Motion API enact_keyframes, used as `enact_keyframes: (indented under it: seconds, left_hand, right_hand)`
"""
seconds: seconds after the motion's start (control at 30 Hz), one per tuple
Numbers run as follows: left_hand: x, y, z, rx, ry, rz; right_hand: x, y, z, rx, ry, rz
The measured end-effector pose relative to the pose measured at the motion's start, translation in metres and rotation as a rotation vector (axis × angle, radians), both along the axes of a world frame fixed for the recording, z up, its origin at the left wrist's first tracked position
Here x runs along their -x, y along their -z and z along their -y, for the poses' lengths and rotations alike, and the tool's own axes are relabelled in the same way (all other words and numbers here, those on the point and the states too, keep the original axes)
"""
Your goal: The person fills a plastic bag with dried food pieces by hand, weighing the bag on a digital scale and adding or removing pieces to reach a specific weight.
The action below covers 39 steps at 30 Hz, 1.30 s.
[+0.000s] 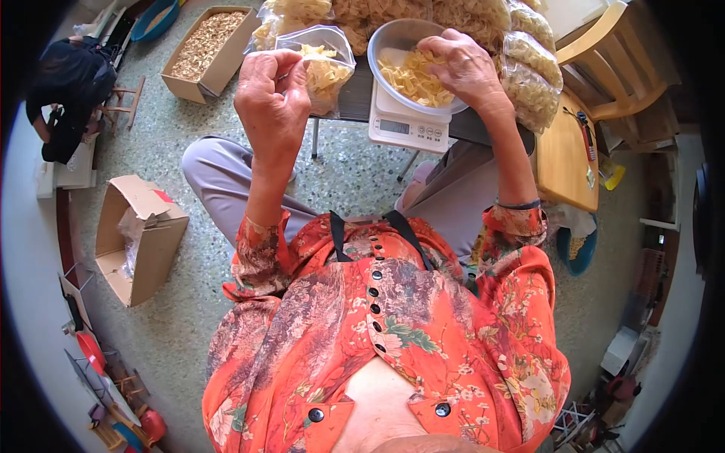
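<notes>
My left hand (273, 102) pinches the top edge of a clear plastic bag (326, 84), which stands open and partly filled with pale yellow dried flakes. My right hand (467, 69) reaches over the rim into a translucent bowl (381, 47), its fingers curled down on the dried yellow flakes (414, 75) there; the fingertips are partly hidden. Under the bowl sits a white digital kitchen scale (408, 133), whose display digits are too small to read. Bag and scale stand side by side on a dark table (353, 98).
Several filled bags (532, 87) line the table's back and right side. A wooden chair (570, 151) with scissors stands at right. On the floor are a cardboard box of brownish pieces (185, 92), another open box (162, 241) and a blue basin (578, 253). A person in dark clothes (72, 87) is at far left.
</notes>
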State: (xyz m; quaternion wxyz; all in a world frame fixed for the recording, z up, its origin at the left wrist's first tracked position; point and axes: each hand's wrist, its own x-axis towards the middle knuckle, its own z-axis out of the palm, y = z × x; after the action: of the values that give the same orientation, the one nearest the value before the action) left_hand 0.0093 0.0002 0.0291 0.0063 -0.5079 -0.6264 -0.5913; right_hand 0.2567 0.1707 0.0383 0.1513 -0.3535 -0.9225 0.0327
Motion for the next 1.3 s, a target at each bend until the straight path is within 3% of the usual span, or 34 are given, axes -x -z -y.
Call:
enact_keyframes:
  seconds: [0.1, 0.3, 0.4, 0.5, 0.83, 1.17, 1.3]
  left_hand:
    - [0.001, -0.002, 0.001, -0.010, 0.007, -0.003]
    - [0.000, -0.003, 0.000, -0.014, 0.012, 0.025]
    - [0.001, 0.000, -0.003, -0.041, 0.008, 0.039]
    - [0.000, 0.000, -0.003, -0.064, 0.013, 0.070]
    - [0.000, 0.005, -0.004, -0.044, 0.102, 0.039]
    - [0.005, 0.009, -0.004, -0.050, 0.094, -0.050]
    - [0.009, 0.001, -0.003, -0.090, 0.088, -0.167]
  right_hand:
    - [0.009, 0.013, -0.004, -0.113, 0.015, 0.031]
    - [0.022, 0.007, 0.001, 0.115, 0.142, 0.199]
    - [0.017, -0.001, -0.001, 0.144, 0.177, 0.085]
    - [0.006, -0.002, -0.010, 0.187, 0.081, -0.190]
    - [-0.002, 0.007, -0.010, 0.364, 0.100, -0.245]
    - [-0.002, 0.001, -0.009, 0.349, 0.105, -0.310]
    - [0.014, -0.018, 0.009, 0.442, 0.008, -0.655]
